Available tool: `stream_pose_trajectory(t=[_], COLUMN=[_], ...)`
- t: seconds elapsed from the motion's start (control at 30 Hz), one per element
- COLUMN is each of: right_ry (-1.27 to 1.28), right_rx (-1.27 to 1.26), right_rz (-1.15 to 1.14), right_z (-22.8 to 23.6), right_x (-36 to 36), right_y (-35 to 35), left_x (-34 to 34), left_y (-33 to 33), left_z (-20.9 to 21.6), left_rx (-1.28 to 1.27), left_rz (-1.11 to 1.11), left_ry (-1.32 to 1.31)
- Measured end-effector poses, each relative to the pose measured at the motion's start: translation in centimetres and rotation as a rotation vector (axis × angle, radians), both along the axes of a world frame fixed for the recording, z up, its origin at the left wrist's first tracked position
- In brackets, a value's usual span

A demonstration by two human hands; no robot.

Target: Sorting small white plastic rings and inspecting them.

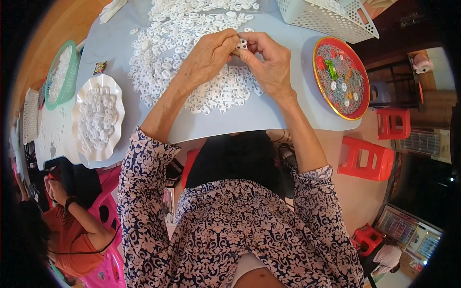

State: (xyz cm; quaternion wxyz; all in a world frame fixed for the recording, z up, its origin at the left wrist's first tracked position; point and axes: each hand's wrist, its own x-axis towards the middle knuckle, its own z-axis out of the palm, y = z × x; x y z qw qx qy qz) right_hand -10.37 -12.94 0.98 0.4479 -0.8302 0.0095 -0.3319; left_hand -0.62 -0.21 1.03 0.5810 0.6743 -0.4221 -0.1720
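Note:
Both my hands meet over a heap of small white plastic pieces (pixel 158 62), many of them oval with two holes. My left hand (pixel 209 55) has its fingers closed at a small white piece with dark holes (pixel 242 44). The thumb and fingers of my right hand (pixel 269 62) pinch the same piece from the other side. Its far part is hidden by my fingers. To the right stands a red bowl with a gold rim (pixel 363 103), holding a tangle of thin grey strands (pixel 343 72), some white pieces and a green wrapper (pixel 331 69).
On the left are a scalloped white dish (pixel 120 103) of white pieces, a green basket (pixel 74 79) and a small wrapper (pixel 100 67). A perforated white basket (pixel 331 24) stands far right. Red stools (pixel 367 158) are on the floor; a person in orange (pixel 72 235) sits left.

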Motion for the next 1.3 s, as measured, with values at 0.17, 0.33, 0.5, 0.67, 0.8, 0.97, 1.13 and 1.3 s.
stream_pose_trajectory(t=[0.17,0.33,0.5,0.67,0.8,0.97,1.13,1.3], right_ry=[-0.02,-0.034,-0.081,0.011,-0.003,0.014,0.039,0.037], right_rx=[-0.076,-0.082,-0.095,-0.035,0.136,0.122,0.055,0.01], right_rz=[-0.01,0.0,0.0,0.065,0.11,0.054,0.037,0.044], right_z=[0.3,-0.1,0.1,0.7,-0.4,-0.1,-0.4,0.2], right_x=[-0.3,-0.2,-0.5,-0.8,-0.2,-0.2,-0.3,-0.6], right_y=[0.0,-0.1,-0.3,-0.6,-0.5,0.1,-0.2,-0.4], left_x=[0.2,0.0,-0.4,-0.4,0.0,0.0,0.0,0.0], left_y=[0.1,0.1,0.1,0.2,-0.1,0.1,0.1,0.2], left_z=[-0.1,0.3,0.7,0.4,0.0,-0.1,-0.1,0.1], left_rx=[0.032,0.053,0.105,0.088,-0.001,-0.008,0.03,0.163], left_rz=[-0.026,-0.048,-0.075,-0.107,-0.08,-0.069,-0.061,-0.088], left_ry=[-0.02,-0.025,0.175,0.246,0.231,0.055,0.018,0.07])
